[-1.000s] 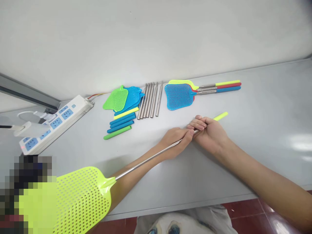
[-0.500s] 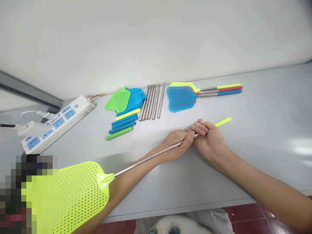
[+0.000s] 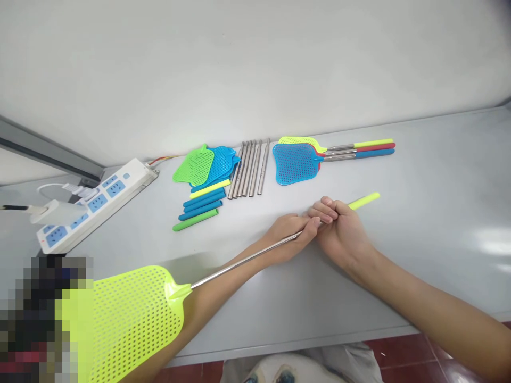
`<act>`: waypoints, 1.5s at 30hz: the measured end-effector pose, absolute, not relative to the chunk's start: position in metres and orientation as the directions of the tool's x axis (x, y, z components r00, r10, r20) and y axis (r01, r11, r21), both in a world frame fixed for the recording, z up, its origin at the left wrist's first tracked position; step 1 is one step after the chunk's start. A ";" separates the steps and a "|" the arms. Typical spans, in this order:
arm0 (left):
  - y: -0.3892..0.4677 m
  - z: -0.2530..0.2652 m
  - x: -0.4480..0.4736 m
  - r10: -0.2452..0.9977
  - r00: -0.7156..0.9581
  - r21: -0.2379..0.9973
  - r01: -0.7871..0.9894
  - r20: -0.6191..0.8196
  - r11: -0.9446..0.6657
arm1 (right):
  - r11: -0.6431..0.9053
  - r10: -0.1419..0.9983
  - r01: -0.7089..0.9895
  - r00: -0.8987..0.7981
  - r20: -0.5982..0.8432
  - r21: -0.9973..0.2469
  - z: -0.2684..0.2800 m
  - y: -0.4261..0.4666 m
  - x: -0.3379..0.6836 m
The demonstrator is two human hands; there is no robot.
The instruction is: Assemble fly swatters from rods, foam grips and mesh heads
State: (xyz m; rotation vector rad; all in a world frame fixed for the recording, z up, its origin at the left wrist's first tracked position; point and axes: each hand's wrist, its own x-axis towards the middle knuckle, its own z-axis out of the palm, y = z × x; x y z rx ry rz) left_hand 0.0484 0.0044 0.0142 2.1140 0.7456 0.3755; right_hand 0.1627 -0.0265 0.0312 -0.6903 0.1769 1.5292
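Observation:
A yellow-green fly swatter (image 3: 136, 314) slants across the head view, its perforated head at the lower left and its steel rod running up to the right. My left hand (image 3: 293, 236) is closed around the rod. Just beside it, my right hand (image 3: 339, 226) curls palm-up around the swatter near its grip, whose yellow end pokes out past the wrist. The hands touch or nearly touch. My right fingers cover where the rod meets the grip.
Assembled swatters (image 3: 297, 164) lie at the back right. Several steel rods (image 3: 252, 170) stand in a row left of them. Farther left are loose green and blue swatter heads (image 3: 195, 165) and coloured grip sleeves (image 3: 203, 205). A power strip (image 3: 98, 205) with plugs sits at the left.
The swatter head has shifted slightly to the right, toward my hands. Both hands keep their hold, with barely any movement.

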 end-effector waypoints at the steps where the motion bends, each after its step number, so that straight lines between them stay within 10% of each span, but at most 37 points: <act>1: 0.004 0.015 0.049 0.636 0.771 0.802 0.381 -0.001 -0.460 | -0.120 0.852 -0.947 0.057 -0.521 -0.299 0.031 -0.026 0.164; 20: 0.011 0.012 0.042 0.921 0.388 0.999 -0.032 -0.011 0.026 | 0.027 0.859 -0.971 0.144 -0.492 -0.238 0.047 -0.008 0.206; 37: 0.008 0.017 0.045 0.780 0.614 0.988 0.151 -0.117 0.029 | 0.212 0.804 -0.913 0.366 -0.468 -0.349 0.043 -0.011 0.199; 45: 0.003 0.015 0.049 0.733 0.655 0.926 0.365 -0.182 -0.096 | 0.090 0.818 -0.969 0.203 -0.539 -0.229 0.036 -0.019 0.184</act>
